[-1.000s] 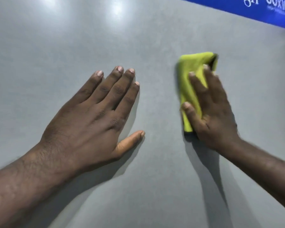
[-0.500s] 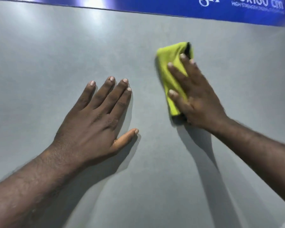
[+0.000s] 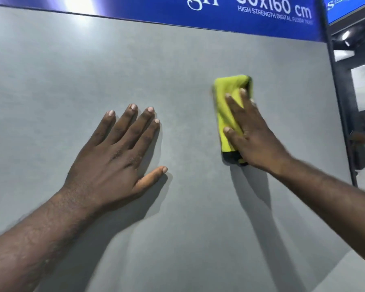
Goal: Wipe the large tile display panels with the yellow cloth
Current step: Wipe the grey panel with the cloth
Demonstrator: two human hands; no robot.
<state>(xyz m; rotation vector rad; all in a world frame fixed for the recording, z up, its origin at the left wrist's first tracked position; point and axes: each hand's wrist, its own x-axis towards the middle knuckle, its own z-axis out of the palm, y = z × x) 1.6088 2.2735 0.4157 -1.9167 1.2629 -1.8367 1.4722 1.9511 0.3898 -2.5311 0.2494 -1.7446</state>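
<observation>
Panel: The large matt grey tile display panel stands upright in front of you and fills nearly all of your view. Both your hands are on it.
Left hand: Your left hand lies flat on the bare panel, a little left of the middle of the view. Its forearm comes in from seven o'clock.
Left fingers: They are straight and slightly fanned, with the tips pointing to about one o'clock. The thumb stands apart from them, toward three o'clock. They hold nothing.
Cloth: The folded yellow cloth with dark edging is flat against the panel at about two o'clock from your left hand, well apart from it. It is a long oblong running roughly from twelve to six o'clock. The dark edging shows at its bottom end and its top right corner.
Right hand: Your right hand covers the cloth's right and lower part. Its forearm comes in from four o'clock.
Right fingers: They are straight and slightly parted, pointing to about eleven o'clock and pressing flat on the cloth. The thumb lies across the cloth's lower half. You cannot tell whether the outer fingers touch cloth or panel.
Banner: A blue banner with white lettering runs along the panel's top edge at twelve o'clock. "160 cm" and "HIGH STRENGTH DIGITAL" are readable on it.
Frame: A dark upright post borders the panel at three o'clock.
Second sign: Another blue sign sits in the corner at one o'clock.
</observation>
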